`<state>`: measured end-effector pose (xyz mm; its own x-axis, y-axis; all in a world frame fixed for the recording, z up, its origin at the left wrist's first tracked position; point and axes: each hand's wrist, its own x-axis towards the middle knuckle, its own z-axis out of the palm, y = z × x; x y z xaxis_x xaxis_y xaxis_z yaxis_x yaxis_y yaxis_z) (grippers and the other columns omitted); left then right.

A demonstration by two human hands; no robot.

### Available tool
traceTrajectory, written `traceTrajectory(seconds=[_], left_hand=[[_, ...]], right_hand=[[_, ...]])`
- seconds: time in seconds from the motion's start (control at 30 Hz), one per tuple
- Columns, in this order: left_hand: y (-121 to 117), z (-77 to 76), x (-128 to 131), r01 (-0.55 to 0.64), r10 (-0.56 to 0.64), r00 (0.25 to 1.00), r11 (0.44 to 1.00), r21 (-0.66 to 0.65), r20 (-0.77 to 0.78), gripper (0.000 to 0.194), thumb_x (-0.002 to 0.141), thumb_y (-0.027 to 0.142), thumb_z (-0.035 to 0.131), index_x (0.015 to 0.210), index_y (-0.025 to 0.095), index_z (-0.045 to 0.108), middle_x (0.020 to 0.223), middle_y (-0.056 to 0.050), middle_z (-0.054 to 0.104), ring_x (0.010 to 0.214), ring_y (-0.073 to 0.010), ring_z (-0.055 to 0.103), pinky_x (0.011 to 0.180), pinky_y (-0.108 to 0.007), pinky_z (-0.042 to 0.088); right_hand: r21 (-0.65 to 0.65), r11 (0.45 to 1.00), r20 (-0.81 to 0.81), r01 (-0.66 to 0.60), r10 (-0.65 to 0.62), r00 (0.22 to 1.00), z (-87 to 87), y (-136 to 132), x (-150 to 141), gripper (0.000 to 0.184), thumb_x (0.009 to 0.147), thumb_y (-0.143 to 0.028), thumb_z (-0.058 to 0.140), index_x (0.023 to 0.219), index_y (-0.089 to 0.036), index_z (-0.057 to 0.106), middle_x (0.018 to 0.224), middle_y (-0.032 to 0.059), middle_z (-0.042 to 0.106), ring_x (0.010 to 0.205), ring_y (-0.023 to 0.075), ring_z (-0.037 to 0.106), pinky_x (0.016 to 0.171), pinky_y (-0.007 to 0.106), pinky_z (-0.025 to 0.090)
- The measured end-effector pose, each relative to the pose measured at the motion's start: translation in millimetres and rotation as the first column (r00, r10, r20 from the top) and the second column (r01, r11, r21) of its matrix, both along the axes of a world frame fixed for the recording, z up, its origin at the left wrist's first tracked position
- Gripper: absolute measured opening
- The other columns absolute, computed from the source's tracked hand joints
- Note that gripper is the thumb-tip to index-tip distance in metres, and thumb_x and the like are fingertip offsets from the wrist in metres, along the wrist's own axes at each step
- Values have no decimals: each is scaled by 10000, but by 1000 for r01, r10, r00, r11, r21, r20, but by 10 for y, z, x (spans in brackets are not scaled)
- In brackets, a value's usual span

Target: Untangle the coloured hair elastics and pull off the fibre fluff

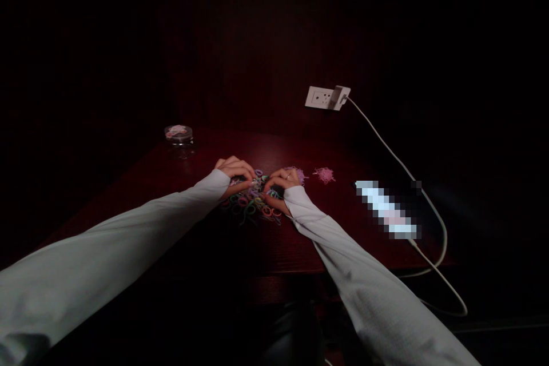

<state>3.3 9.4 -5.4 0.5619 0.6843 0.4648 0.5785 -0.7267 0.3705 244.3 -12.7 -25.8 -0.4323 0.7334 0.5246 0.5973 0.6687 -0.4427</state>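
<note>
Dark room, deep red wall and table (pixel 291 251), most light falling around the hands; I read the rest through gloom on my feed.

Progress, as I judge it: partway. Directly under and between the fingers lies a mixed heap of small coloured loops (pixel 257 203), greens, yellows, pinks and purples tangled together, spilling toward the near side. Two single-colour piles stand apart from it: a purple pile (pixel 302 175) just beyond the right fingers (pixel 278 175), partly hidden by that hand, and a pink pile (pixel 325 175) farther to their right. I'd call those two the done portion; the heap, by my reckoning, is what is left, and it looks like plenty.

Pose: both forearms reach forward from the lower corners in pale sleeves (pixel 141 234) and converge over the heap. Left fingers (pixel 242 171) curl down from the left, knuckles up, thumb and forefinger tips close together at the loops. Right fingers arch in from the other side, thumb below, forefinger above, facing the left ones across a narrow gap. Too dim to confirm a pinch: I cannot tell whether either set grips a loop.

Surroundings: round container (pixel 179 134) beyond and left of the left fingers; phone (pixel 386 209) well right of the right fingers, its cable (pixel 445 233) looping to the wall socket (pixel 319 98).
</note>
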Motion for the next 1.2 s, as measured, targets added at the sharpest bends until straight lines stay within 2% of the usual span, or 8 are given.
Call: traceTrajectory(seconds=[0.3,0.47,0.7,0.87,1.03,1.2], left_hand=[[-9,-5,9,9,-9,1000,999,38,0,276,1011,400,592,864,213,731,1095,-24,771,1059,-216,580,970,-388,314],[24,-28,-9,30,-30,1000,998,52,-6,298,1003,437,603,864,214,742,1082,-32,770,1043,-221,578,971,-399,315],[35,-39,-15,22,-22,1000,999,47,-3,283,1001,456,616,870,242,745,1091,-2,776,1048,-212,575,973,-395,313],[29,-34,-16,38,-37,999,997,63,-4,258,997,427,623,877,231,740,1090,-9,779,1042,-214,587,971,-395,315],[43,-44,-26,31,-29,999,997,75,-17,231,994,399,623,878,229,729,1094,-9,778,1050,-213,588,991,-402,304],[64,-60,-40,37,-33,998,995,91,-50,222,986,394,622,875,236,731,1085,-7,778,1050,-213,586,987,-400,301]], right_hand=[[16,1000,-11,-5,6,1000,11,-23,-16,115,848,-317,775,901,-240,709,1027,40,639,1022,235,496,960,366,416],[-15,1000,-25,20,-20,999,35,-42,-14,206,832,-349,789,1002,-260,712,1096,39,632,1049,241,507,980,388,414],[-49,998,-40,-29,28,999,39,-24,-6,76,916,-335,729,943,-278,769,1068,36,670,1077,230,517,994,390,391],[-43,999,0,-15,15,1000,32,-19,-10,156,931,-440,717,970,-312,797,1072,31,687,1063,231,504,993,392,392],[-8,999,28,-49,49,998,36,-36,-17,254,862,-505,782,1041,-326,797,1084,32,699,1039,240,500,1000,404,398],[23,999,-1,-28,28,1000,18,-40,-44,361,819,-521,818,1115,-318,784,1081,47,699,1042,253,495,988,410,413]])
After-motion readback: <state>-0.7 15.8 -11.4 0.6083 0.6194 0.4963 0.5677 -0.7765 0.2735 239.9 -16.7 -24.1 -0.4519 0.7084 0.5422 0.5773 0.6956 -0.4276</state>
